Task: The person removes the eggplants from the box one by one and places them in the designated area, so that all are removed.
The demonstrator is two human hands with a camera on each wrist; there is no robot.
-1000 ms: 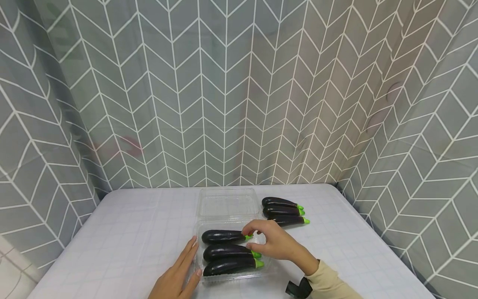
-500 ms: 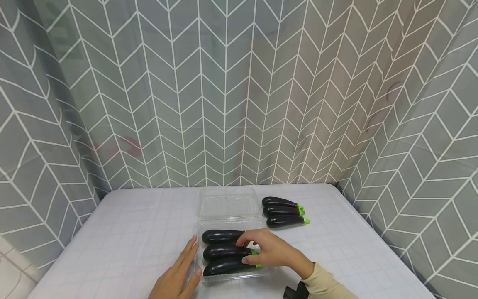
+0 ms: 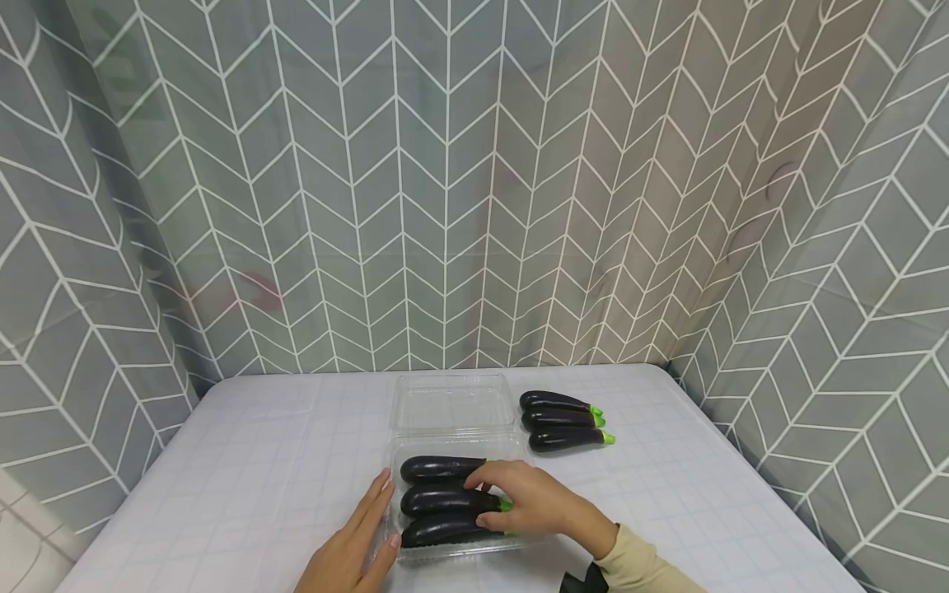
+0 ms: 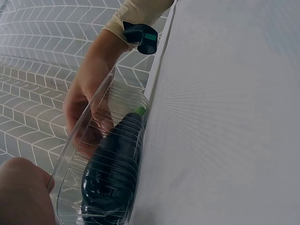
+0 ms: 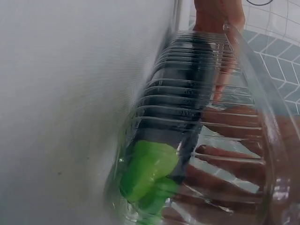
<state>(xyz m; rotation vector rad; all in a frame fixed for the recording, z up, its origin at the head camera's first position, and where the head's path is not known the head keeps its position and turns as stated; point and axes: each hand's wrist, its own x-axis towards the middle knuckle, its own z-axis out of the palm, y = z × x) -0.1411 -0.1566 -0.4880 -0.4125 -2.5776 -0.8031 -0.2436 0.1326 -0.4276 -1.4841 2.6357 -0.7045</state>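
Three dark eggplants lie side by side in the base of a clear plastic clamshell box (image 3: 511, 449). My right hand (image 3: 530, 498) reaches over the box's right side, its fingers and thumb curled around the stem end of the middle eggplant (image 3: 441, 500). The back eggplant (image 3: 437, 469) lies just beyond the fingers; the thumb covers part of the front eggplant (image 3: 437, 529). My left hand (image 3: 352, 539) rests against the box's left side, fingers extended. In the right wrist view, a green stem cap (image 5: 150, 171) shows through the ribbed wall.
The box's clear lid (image 3: 452, 405) lies folded back behind the base. Three more eggplants (image 3: 565, 439) lie on the white tablecloth (image 3: 282, 461) at the back right. A patterned grey curtain (image 3: 445, 206) hangs behind the table.
My right hand has moved from the back eggplant's stem forward and left onto the middle one. The middle and front eggplants have shifted slightly left. My left hand stays put.
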